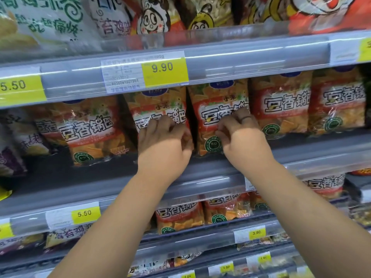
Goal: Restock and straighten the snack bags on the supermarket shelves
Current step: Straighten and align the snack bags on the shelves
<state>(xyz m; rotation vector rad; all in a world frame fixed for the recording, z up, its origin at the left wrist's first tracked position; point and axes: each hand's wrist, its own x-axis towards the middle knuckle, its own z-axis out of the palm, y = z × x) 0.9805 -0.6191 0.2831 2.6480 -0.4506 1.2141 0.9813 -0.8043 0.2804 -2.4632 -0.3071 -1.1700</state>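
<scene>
Snack bags [220, 97] in grip of curled left hand [163, 142] and right hand [242, 138]

The one head-worn camera sits close to the shelves [202, 170], facing them nearly square-on, with the middle row of orange snack bags [281, 105] at the centre. The left hand [162, 141] and right hand [242, 137] reach in from the bottom edge; the shelf rails [261, 55] slope up toward the right across the wide frame.

On the shelf [321, 151], snack bags [281, 105] stand side by side.
</scene>
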